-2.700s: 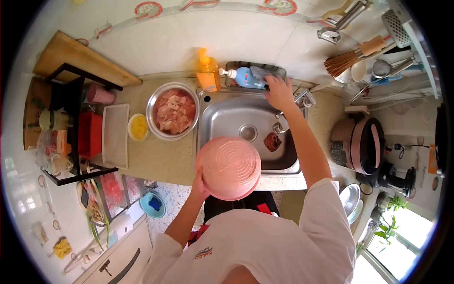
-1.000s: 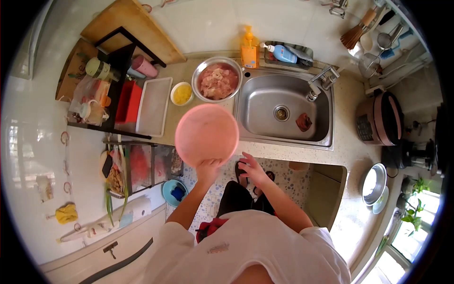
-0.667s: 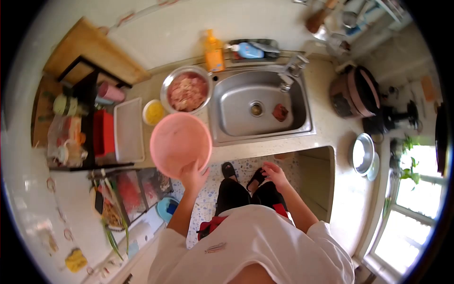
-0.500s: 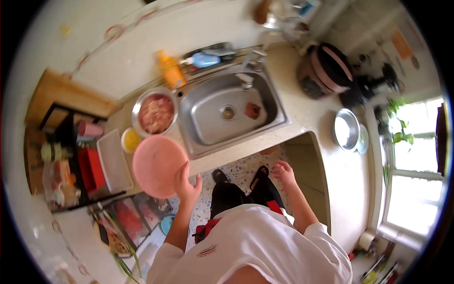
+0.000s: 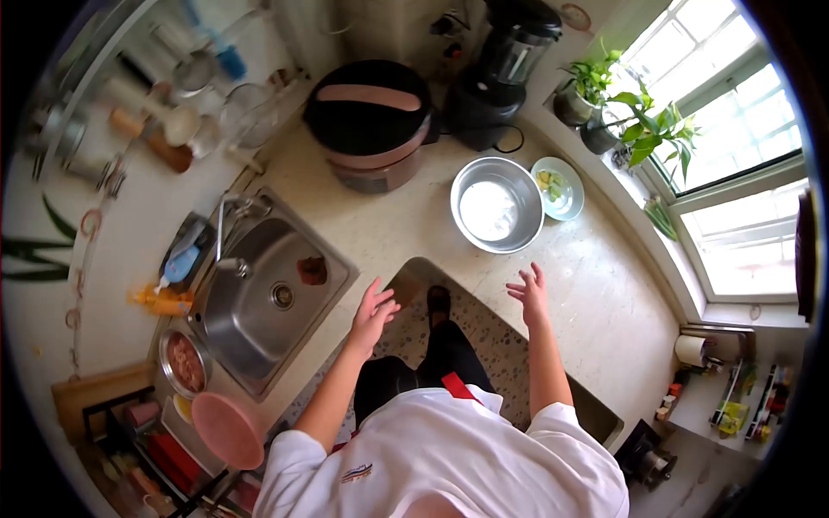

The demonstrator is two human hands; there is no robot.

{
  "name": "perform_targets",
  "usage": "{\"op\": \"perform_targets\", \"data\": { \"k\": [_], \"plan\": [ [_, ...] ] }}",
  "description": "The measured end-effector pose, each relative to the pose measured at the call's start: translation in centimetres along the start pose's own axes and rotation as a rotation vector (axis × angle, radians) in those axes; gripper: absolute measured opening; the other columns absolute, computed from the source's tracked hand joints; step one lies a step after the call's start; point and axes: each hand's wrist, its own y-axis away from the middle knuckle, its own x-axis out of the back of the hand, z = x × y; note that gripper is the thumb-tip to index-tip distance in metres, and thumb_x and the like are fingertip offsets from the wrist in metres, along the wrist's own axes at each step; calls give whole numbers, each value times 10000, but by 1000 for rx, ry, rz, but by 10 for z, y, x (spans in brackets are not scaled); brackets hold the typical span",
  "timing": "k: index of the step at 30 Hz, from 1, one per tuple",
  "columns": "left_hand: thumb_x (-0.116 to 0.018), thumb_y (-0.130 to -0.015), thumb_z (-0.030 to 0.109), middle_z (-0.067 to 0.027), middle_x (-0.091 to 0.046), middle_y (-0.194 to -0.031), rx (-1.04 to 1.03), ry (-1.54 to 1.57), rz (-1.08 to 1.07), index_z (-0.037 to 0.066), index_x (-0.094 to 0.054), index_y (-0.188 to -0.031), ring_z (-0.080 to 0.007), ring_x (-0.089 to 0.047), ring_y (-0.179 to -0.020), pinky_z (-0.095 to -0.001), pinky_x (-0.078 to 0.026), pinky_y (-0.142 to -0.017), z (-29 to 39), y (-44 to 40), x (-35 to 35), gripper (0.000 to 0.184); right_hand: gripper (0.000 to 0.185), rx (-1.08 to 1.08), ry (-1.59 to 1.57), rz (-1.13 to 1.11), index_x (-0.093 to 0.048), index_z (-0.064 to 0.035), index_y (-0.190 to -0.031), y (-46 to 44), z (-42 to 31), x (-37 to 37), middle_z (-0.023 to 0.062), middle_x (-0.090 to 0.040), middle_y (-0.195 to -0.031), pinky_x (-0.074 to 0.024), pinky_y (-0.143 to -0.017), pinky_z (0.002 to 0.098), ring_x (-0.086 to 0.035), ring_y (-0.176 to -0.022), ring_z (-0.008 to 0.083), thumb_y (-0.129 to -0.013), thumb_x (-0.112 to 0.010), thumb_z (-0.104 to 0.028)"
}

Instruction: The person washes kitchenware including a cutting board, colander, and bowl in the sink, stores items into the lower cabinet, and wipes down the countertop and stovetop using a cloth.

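Observation:
My left hand [image 5: 374,318] hovers near the counter edge to the right of the sink, fingers spread and holding nothing. Farther right, my right hand [image 5: 529,293] is raised over the counter's front edge, likewise empty with its fingers apart. Beyond both hands stands a round metal pot [image 5: 497,205], its inside bright with reflected light. Beside it sits a pale plate [image 5: 560,190] with small yellow-green pieces on it. A pink basin [image 5: 228,430] rests at the lower left, away from my hands.
The steel sink [image 5: 246,324] holds a reddish-brown piece [image 5: 312,270]. A metal bowl of raw meat [image 5: 184,363] stands left of it. At the back are a rice cooker [image 5: 370,129] and a blender [image 5: 501,73]. Potted plants [image 5: 596,108] line the windowsill.
My body and view have turned right. My left hand has let go of the pink basin, which stays on the left. Both hands are now nearer the metal pot.

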Motion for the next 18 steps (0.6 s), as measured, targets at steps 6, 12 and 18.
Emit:
{"op": "perform_targets", "data": {
  "k": [6,12,18],
  "plan": [
    [-536,-1075,254,-218,-268,-1668,136,-8,7,116,-74,-1672,-330,-468,-1433,-435,-461,-1103,30,-133,-118,767,686,14,45,-88,-289,-75,-1607,-83,-67,11,214,-559,-1429,-597,-705,369,-735,-825,273,-1004,-590,-205],
    [-508,-1081,176,-156,-428,-1566,261,-32,83,143,-121,-1668,-295,-490,-1392,-481,-481,-1091,48,-202,-169,703,619,-32,3,-245,-396,-27,-1545,-121,-77,6,151,-705,-1155,-589,-615,333,-719,-760,220,-975,-618,-119],
    [-512,-1065,83,-132,-508,-1499,222,64,146,203,-167,-1659,-253,-596,-1273,-435,-566,-973,32,-199,-160,698,553,-16,-16,-185,-474,22,-1472,-97,-101,-15,140,-740,-983,-557,-518,301,-682,-630,189,-955,-650,-69]
  ]
}}
